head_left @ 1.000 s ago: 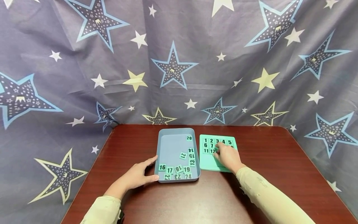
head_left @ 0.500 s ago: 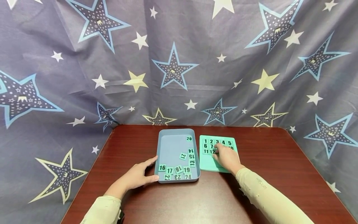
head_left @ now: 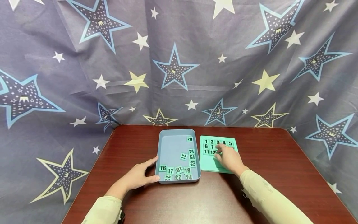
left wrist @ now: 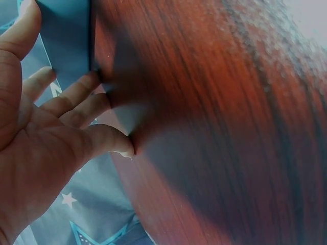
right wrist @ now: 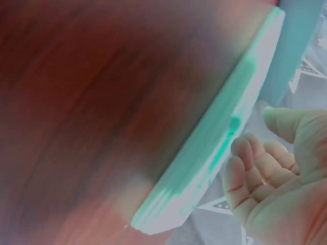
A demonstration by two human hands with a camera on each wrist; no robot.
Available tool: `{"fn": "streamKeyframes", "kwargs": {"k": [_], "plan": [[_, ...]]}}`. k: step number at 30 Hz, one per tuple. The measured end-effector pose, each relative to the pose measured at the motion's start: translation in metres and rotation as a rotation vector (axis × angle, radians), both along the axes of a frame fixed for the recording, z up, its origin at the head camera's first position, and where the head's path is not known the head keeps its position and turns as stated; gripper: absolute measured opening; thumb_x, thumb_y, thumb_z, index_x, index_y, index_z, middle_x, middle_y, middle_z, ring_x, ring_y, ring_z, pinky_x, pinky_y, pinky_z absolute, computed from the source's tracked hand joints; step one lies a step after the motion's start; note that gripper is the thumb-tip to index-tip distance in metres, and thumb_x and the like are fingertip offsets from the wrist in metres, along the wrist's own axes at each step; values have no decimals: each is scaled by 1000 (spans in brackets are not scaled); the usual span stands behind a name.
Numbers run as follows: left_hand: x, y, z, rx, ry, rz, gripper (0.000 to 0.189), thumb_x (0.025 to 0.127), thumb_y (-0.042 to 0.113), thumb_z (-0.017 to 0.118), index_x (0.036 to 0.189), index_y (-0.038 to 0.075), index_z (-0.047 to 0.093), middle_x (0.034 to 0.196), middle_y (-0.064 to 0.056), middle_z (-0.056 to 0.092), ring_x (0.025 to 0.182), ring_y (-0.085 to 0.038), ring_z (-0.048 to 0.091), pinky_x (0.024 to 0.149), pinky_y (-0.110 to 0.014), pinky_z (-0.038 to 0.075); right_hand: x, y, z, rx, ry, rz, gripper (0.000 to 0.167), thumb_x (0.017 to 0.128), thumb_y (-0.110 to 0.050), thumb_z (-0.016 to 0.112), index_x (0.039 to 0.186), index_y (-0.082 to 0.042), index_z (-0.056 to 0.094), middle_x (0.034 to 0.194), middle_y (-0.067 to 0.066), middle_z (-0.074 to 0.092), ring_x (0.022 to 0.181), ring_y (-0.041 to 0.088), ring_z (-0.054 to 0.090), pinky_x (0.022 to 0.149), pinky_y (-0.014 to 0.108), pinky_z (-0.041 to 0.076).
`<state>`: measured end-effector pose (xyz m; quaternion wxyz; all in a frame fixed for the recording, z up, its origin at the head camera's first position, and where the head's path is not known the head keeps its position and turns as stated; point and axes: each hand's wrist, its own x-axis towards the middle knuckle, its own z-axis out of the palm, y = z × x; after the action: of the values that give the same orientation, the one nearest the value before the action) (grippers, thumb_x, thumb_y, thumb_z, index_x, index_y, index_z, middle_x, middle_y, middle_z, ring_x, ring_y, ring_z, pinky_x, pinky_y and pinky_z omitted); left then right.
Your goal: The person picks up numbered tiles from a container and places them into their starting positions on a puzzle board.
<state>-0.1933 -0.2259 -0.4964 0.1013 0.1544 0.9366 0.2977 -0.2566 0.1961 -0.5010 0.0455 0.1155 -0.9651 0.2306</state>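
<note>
My left hand [head_left: 138,175] lies with spread fingers against the left side of a shallow blue-grey tray [head_left: 171,146]; its thumb touches the near left corner. Inside the tray are several loose green number tiles, among them 16 [head_left: 163,168], 20 [head_left: 189,139] and 21 [head_left: 183,156]. To the right is a mint-green board [head_left: 208,165], with number tiles in rows at its far side. My right hand [head_left: 230,158] is over the board, thumb and forefinger bent around the right side of tile 12 [head_left: 213,152]. The right wrist view hides their tips; the other fingers [right wrist: 235,178] curl loosely.
A dark red wooden table [head_left: 201,199] carries the tray and board. Its far edge meets a grey star-patterned cloth [head_left: 179,99]. The tray and board stand side by side with a narrow gap between them.
Very little differs. My right hand stays at tile 12, with small shifts of its thumb and fingers. My left hand keeps its place at the tray; the whole view shifts slightly.
</note>
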Motion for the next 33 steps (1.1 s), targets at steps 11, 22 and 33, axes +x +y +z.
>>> {"fn": "streamKeyframes", "kwargs": {"k": [11, 22, 33], "plan": [[2, 1, 3, -2, -1, -4, 93, 90, 50, 84, 165, 15, 43, 154, -19, 61, 145, -41, 56, 119, -63, 44, 19, -10, 20, -286, 33, -8, 26, 98, -18, 78, 120, -5, 74, 100, 6, 80, 89, 21, 74, 80, 36, 57], [0, 1, 4, -3, 11, -12, 93, 91, 50, 84, 166, 15, 42, 157, -17, 58, 146, -40, 55, 119, -61, 44, 51, -43, 36, -567, -9, 32, 23, 96, -11, 81, 117, -7, 76, 100, 5, 80, 87, 10, 68, 76, 21, 54], [1, 0, 3, -5, 19, -17, 93, 91, 51, 84, 165, 14, 43, 158, -18, 58, 147, -41, 55, 119, -62, 44, 64, -68, 35, -661, -79, 73, 20, 97, -10, 80, 116, -7, 76, 102, 6, 80, 91, 7, 69, 78, 21, 54]]}}
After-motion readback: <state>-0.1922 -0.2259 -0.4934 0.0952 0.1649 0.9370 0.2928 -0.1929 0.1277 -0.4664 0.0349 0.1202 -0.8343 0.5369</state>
